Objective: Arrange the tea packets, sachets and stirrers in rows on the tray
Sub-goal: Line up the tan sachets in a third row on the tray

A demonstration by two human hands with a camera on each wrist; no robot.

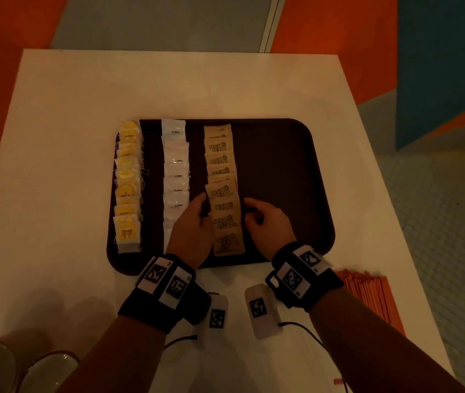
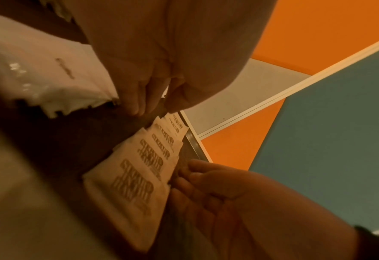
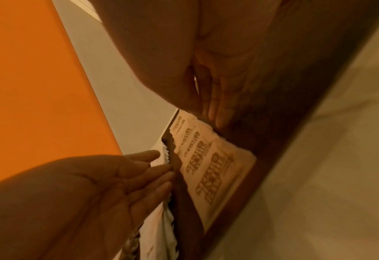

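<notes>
A dark brown tray (image 1: 285,177) holds three rows: yellow tea packets (image 1: 127,188) at the left, white coffee sachets (image 1: 176,171) beside them, and brown sugar sachets (image 1: 222,188) in the middle. My left hand (image 1: 201,212) lies with straight fingers against the left edge of the sugar row (image 2: 139,177). My right hand (image 1: 249,215) flanks the row's right edge, fingers loosely bent and holding nothing. The wrist views show both hands (image 2: 139,95) (image 3: 208,102) beside the overlapping sugar sachets (image 3: 215,168). A bundle of orange stirrers (image 1: 370,293) lies on the table, right of the tray.
The tray sits on a white table (image 1: 63,131) whose edges fall off to the floor on the right. Two small white marker boxes (image 1: 217,316) (image 1: 262,310) with cables lie near the table's front edge, between my wrists. The tray's right part is bare.
</notes>
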